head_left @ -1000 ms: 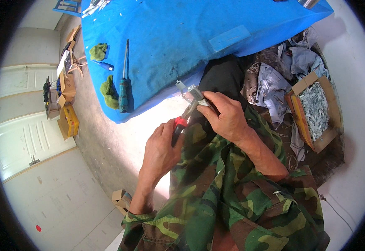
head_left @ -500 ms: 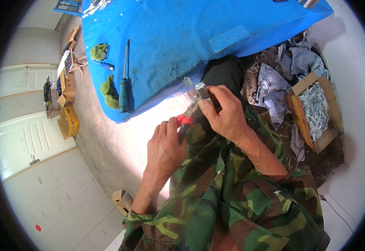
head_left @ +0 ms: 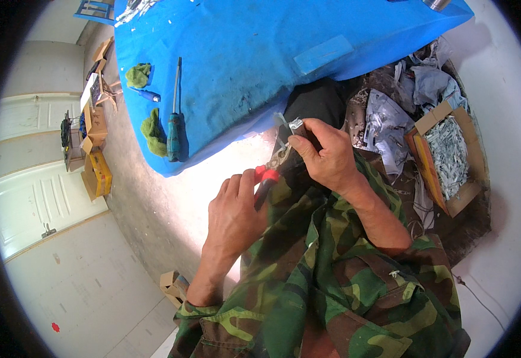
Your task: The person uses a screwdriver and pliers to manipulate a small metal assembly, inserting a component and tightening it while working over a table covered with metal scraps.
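My left hand [head_left: 234,206] is closed around the red and black handles of a pair of pliers [head_left: 264,173]. The metal jaws point up and to the right, against the lower side of a small silver metal piece [head_left: 296,125]. My right hand [head_left: 328,154] pinches that piece between thumb and fingers. A thin, pale strip [head_left: 282,121] stands beside the piece at its left, near the plier jaws. Whether the jaws grip the piece or the strip is too small to tell. Both hands are above my lap, just short of the blue-covered table [head_left: 236,48].
On the table's left lie a long screwdriver [head_left: 175,128], a small blue-handled tool [head_left: 148,95] and two green cloths [head_left: 154,132]. To the right, a cardboard box [head_left: 420,152] holds many silver metal pieces, with grey plastic bags [head_left: 386,119] beside it. Cartons [head_left: 99,172] stand along the left wall.
My right hand has shifted slightly right with the metal piece. The pale strip has tilted and sits a little farther right. My left hand keeps hold of the pliers, nearly in place.
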